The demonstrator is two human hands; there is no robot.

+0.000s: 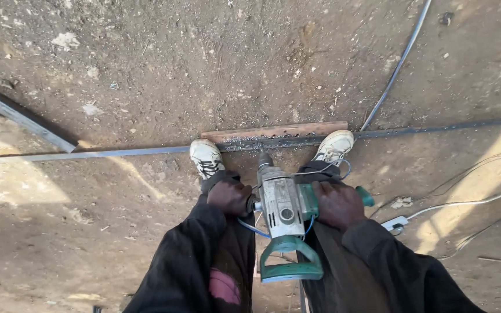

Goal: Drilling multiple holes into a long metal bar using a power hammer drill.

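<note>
Down between the person's two white shoes, seen from the head camera, a grey and green power drill (284,223) points nose-down at a long dark metal strip (436,128) that runs across the dirt ground (215,64). Its bit end meets the strip just where a reddish wooden plank (276,130) lies against the strip's far side. The left hand (229,197) is clenched around the side grip on the drill's left. The right hand (337,204) is wrapped around the green handle on the drill's right. The left shoe (206,157) and the right shoe (334,145) both stand with their toes at the strip, one on each side of the drill. Pale metal shavings lie along the strip by the plank. A white cable (465,203) trails across the ground to the right, near a small white plug block (394,222).
</note>
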